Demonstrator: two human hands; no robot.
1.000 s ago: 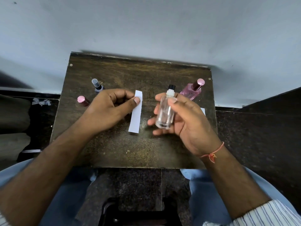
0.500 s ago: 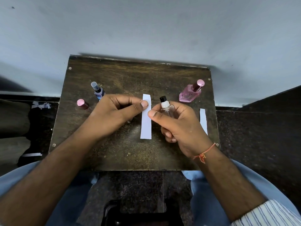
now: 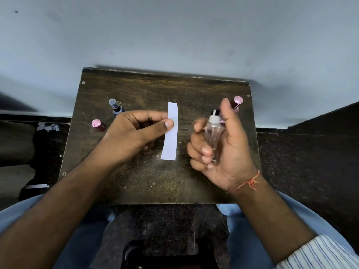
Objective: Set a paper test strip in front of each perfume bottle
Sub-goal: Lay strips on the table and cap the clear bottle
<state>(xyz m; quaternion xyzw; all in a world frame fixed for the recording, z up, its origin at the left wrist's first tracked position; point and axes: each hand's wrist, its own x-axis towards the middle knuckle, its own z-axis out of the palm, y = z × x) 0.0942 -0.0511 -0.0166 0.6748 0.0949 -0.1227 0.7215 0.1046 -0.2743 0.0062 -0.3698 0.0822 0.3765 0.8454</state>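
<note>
My left hand (image 3: 134,133) pinches a white paper test strip (image 3: 170,133) between thumb and forefinger, holding it upright above the middle of the small dark wooden table (image 3: 147,181). My right hand (image 3: 223,150) is closed around a clear glass perfume bottle (image 3: 212,136) with a white spray collar, lifted off the table to the right of the strip. A blue bottle with a clear cap (image 3: 115,108) stands at the back left. A dark red bottle with a pink cap (image 3: 98,125) stands near the left edge. Only the pink cap of another bottle (image 3: 238,100) shows behind my right thumb.
The table's far edge meets a pale grey wall (image 3: 174,35). Dark floor lies on both sides, with torn paper scraps (image 3: 47,126) to the left. My knees in blue trousers (image 3: 250,239) sit under the near edge.
My right hand has turned palm-up and lifted the clear bottle higher, hiding the pink bottle's body and the strip on the right. The left hand still holds its strip.
</note>
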